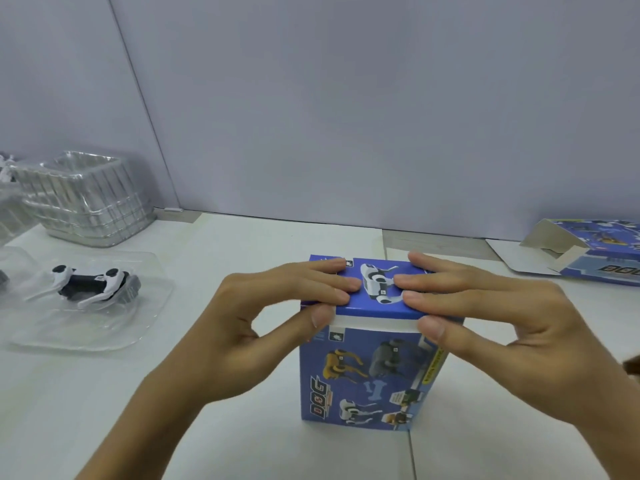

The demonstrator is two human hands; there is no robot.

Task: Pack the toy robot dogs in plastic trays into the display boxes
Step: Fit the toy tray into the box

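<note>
A blue display box printed with robot dogs stands upright on the white table in front of me. Its top flap lies almost down, with a white strip of the tuck tab showing at the front edge. My left hand lays straight fingers on the flap's left side, its thumb against the box's front top corner. My right hand mirrors it on the right side. At the left, a white and black toy robot dog lies in a clear plastic tray.
A stack of clear plastic trays stands at the back left. An open, flattened blue display box lies at the far right edge. A pale wall closes off the table's back.
</note>
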